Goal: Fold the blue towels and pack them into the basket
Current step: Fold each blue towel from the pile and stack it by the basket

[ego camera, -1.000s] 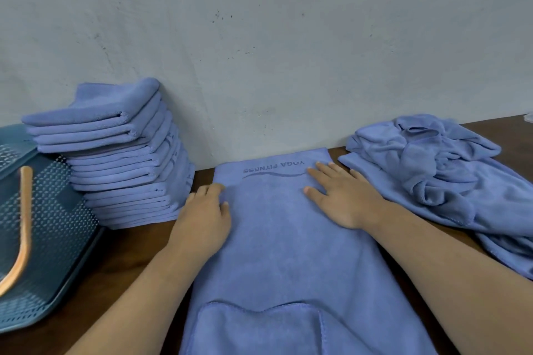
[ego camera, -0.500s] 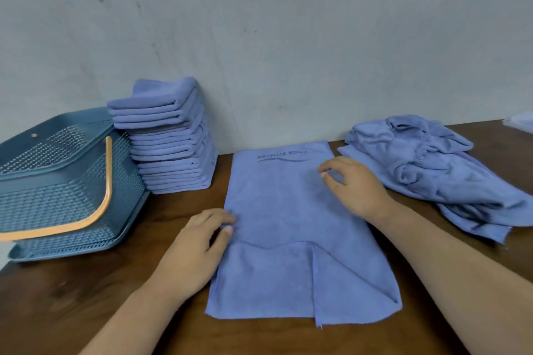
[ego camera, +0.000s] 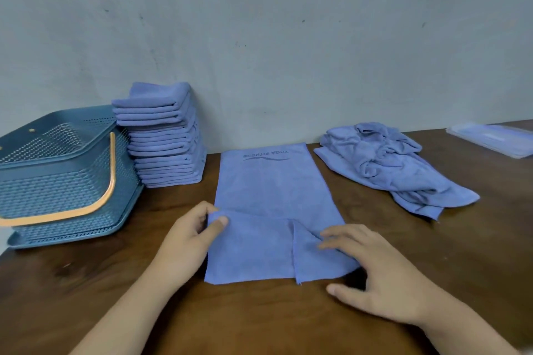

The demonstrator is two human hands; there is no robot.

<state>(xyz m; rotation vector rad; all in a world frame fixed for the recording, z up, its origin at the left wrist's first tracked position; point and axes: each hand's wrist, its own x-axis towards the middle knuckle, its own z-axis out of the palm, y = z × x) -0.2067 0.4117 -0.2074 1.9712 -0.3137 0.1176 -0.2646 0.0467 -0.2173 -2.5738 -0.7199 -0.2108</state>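
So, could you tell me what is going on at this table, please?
A person is folding a blue towel spread on the wooden table. Its near end is already folded over; the left hand pinches that flap's left corner, and the right hand rests on its right side. A stack of folded towels stands by the wall beside the basket, in which no towels show. A crumpled pile waits to the right.

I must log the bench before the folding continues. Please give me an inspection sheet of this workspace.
surface: brown wooden table.
job's things: flat towel, near end folded over; stack of folded towels beside the basket; heap of unfolded towels, right.
clutter: clear packet at far right.
grips: left hand pinches the flat towel's fold corner; right hand rests on its near right corner.
cables: nothing seen.
surroundings: grey wall behind.
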